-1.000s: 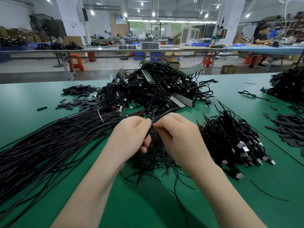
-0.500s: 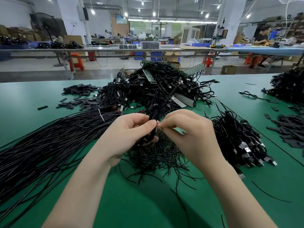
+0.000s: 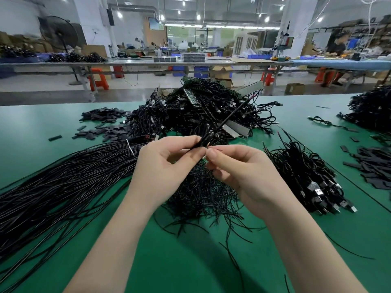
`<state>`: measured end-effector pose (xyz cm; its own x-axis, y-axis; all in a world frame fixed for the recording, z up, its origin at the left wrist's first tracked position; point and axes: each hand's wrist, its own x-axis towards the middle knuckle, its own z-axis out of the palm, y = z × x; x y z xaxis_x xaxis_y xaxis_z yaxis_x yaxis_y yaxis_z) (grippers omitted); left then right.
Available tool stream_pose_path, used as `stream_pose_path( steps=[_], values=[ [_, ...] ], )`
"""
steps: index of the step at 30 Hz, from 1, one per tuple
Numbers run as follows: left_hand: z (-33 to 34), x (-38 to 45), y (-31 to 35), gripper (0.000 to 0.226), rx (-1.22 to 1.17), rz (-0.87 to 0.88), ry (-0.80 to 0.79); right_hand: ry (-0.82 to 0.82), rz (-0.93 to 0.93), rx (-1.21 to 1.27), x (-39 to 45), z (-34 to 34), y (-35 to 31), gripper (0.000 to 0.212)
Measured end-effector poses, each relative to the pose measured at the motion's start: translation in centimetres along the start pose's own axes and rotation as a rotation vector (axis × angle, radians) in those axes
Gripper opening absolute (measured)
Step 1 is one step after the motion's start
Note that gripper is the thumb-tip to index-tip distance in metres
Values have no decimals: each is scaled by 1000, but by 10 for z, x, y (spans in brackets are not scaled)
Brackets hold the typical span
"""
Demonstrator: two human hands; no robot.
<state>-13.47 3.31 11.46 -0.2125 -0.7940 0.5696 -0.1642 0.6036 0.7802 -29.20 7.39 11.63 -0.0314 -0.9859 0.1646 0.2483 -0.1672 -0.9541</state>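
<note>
My left hand (image 3: 163, 166) pinches a folded black cable (image 3: 206, 137) between thumb and fingers, its loops standing up above the fingertips. One free end of that cable slants up to the right over the far heap. My right hand (image 3: 241, 172) meets the left at the fingertips and pinches a thin black tie (image 3: 214, 147) beside the cable. Both hands hover above a small pile of short black ties (image 3: 203, 193) on the green table (image 3: 190, 261).
A long bundle of straight black cables (image 3: 63, 182) lies to the left. A big tangled heap of cables with connector strips (image 3: 203, 111) sits behind. Coiled USB cables (image 3: 306, 176) lie right. Black sleeve pieces (image 3: 101, 125) are scattered at far left and at the right edge.
Both hands have risen from the tie pile, lifting the folded cable. The cable's free end now points up to the right, and the right hand pinches a tie at the left fingertips.
</note>
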Motion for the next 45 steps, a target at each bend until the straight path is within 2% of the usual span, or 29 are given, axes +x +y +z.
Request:
stream_pose_path(
  steps=[4, 7, 10, 11, 13, 14, 16, 18, 20, 21, 23, 25, 26, 33, 35, 38, 39, 41, 43, 44, 45],
  values=[
    [-1, 0, 1, 31, -21, 43, -36, -55, 101, 191, 0, 0, -1, 19],
    [-3, 2, 3, 21, -83, 49, -69, -94, 49, 213, -2, 1, -2, 12],
    [-5, 2, 4, 12, -113, 15, -84, 31, -254, -105, -3, 4, 0, 6],
    [-5, 3, 4, 6, -115, -1, -83, 108, -384, -264, -2, 4, 3, 10],
    [-4, 2, 5, 12, -125, -88, -89, 242, -691, -659, 0, 4, 8, 11],
    [-3, 2, 6, 15, -167, -181, -103, 267, -856, -858, 1, 4, 9, 8],
    [-1, 1, 8, 18, -321, -442, -159, 255, -1125, -1144, 1, 0, 14, 17],
    [-3, 1, 10, 19, -445, -610, -197, 211, -1230, -1244, 3, -2, 14, 18],
    [-4, 2, 7, 17, -408, -571, -173, 190, -1172, -1202, 5, -3, 14, 10],
    [-4, 2, 5, 18, -367, -503, -139, 196, -1069, -1107, 5, -3, 14, 10],
    [-4, 2, 2, 14, -278, -356, -55, 188, -694, -743, 4, -2, 11, 14],
    [-4, 2, -1, 8, -162, -225, -18, 103, -303, -344, 3, 0, 6, 11],
    [-4, 1, -1, 7, -99, -179, -28, 78, -217, -266, 3, -1, 6, 10],
    [-7, 4, 2, 29, -29, -102, -124, -4, -114, -78, 3, 0, 6, 14],
    [-9, 5, 3, 26, -36, -80, -130, 12, -140, -91, 2, -1, 5, 13],
    [-10, 4, 4, 15, -30, -58, -118, 56, -281, -230, 2, 0, 5, 5],
    [-9, 4, 3, 10, -14, -55, -109, 95, -365, -356, 3, 0, 7, 7],
    [-7, 2, 4, 12, 2, -109, -104, 193, -695, -776, 5, -1, 11, 7],
    [-4, 1, 5, 23, -140, -314, -118, 242, -1083, -1152, 6, -3, 17, 16],
    [-4, 0, 8, 25, -257, -441, -129, 246, -1218, -1235, 6, -3, 21, 20],
    [-4, 1, 9, 24, -325, -511, -130, 246, -1269, -1248, 7, -3, 23, 20]
  ],
)
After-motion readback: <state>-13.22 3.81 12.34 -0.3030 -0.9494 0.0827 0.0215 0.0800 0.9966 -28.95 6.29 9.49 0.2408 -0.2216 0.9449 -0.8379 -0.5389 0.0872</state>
